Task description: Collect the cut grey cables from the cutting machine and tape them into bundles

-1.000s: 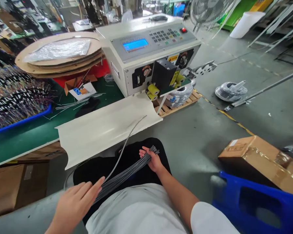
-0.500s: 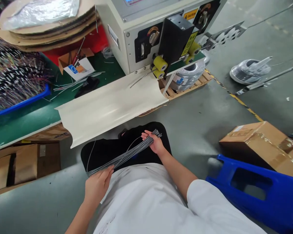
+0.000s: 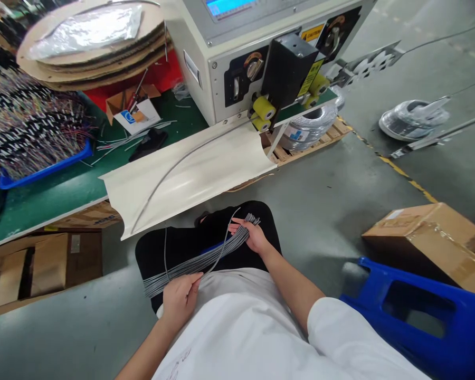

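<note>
A bundle of cut grey cables (image 3: 214,252) lies slantwise across my lap. My right hand (image 3: 253,235) is closed around its far right end, with the cable tips sticking out past the fingers. My left hand (image 3: 182,295) is in front of the bundle's left part, fingers pinched on a single grey cable (image 3: 221,254) that rises in a curve toward my right hand. Another loose cable stretch (image 3: 165,250) stands up behind the left hand. Over the cream chute (image 3: 174,182), a longer grey cable (image 3: 178,160) arcs from the machine's yellow rollers (image 3: 263,108).
The cable-cutting machine (image 3: 217,68) stands on a green bench (image 3: 59,198) beside cardboard discs (image 3: 91,58) and a blue tray (image 3: 47,171) of wires. To my right are a blue plastic stool (image 3: 411,285) and a cardboard box (image 3: 423,237). Wrapped cable coils (image 3: 311,126) sit behind the chute.
My left hand has moved right along the bundle and now draws one cable apart from it. The cable from the rollers has grown from a short stub to span the chute.
</note>
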`<state>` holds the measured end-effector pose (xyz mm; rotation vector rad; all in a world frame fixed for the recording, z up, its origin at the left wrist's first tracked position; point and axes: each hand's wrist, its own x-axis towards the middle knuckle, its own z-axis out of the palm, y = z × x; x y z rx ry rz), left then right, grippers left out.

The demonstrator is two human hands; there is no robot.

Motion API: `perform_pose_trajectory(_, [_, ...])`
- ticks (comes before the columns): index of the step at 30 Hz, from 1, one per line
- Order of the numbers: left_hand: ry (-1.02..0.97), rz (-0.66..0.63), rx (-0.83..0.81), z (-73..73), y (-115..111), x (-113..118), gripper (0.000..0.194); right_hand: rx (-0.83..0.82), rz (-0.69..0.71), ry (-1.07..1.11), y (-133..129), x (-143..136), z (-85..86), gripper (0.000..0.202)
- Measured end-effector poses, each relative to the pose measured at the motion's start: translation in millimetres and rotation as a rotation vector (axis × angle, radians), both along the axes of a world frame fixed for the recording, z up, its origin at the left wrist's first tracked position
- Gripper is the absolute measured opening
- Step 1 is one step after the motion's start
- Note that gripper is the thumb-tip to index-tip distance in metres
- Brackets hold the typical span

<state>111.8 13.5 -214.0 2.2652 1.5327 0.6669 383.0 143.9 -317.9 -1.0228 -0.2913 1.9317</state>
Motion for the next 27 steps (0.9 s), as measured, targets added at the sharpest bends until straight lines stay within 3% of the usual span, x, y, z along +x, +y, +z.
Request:
perform_pose_trajectory(8, [0.110,-0.126,-0.168,-6.5,-10.7,-21.9,0.023,-0.003,-0.108,0.056,4.0,-4.3,1.5,0.035])
perform_pose_trajectory(14, [0.252,-0.137,-0.317,-5.3,-10.0,-31.3,0.028,0.005,-0.200,0.082,2.4,-6.8,-1.1,0.025])
perform_pose_trajectory(18, [0.473,0.006,-0.426,-1.1,-4.2,-54.1,0.033,0.033,-0.239,0.165,1.6,-8.8,1.9,0.021])
perform_pose_trajectory(23, [0.646,0.262,-0.676,2.8,-1.2,-108.0,0.039,0.037,-0.282,0.130,1.1,-9.5,4.9,0.025])
perform_pose_trajectory(27, [0.660,0.340,-0.865,-9.7,-10.6,-149.2,0.048,0.006,-0.289,0.085,1.4,-8.2,5.7,0.034])
